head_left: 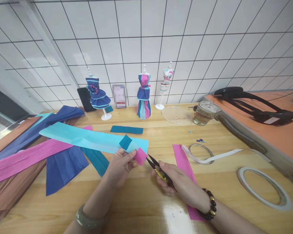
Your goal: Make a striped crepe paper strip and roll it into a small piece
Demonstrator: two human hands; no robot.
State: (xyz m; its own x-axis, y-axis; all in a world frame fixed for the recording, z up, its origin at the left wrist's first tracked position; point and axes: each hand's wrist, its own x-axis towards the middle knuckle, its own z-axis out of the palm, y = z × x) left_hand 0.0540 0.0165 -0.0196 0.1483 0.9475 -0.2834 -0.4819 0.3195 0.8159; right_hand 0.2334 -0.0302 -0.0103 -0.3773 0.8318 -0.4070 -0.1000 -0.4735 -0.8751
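Note:
Between thumb and fingers, my left hand (122,164) pinches a small strip of crepe paper (141,156) in teal, light blue and pink. Dark-bladed scissors (161,174) with yellow on them are held in my right hand (178,182), their blades parted, the tips at the pink end of the strip. Behind my left hand lies a long light blue paper strip (88,138). A pink strip (184,162) runs beneath my right wrist. Beyond the hands is a short teal strip (126,130).
Miniature dress forms in paper dresses (97,94) (144,97) stand by the tiled wall, beside a barer form (166,81). A glass of liquid (206,113) and tape rolls (265,188) are on the right. Blue, pink and brown paper (65,165) spreads over the left.

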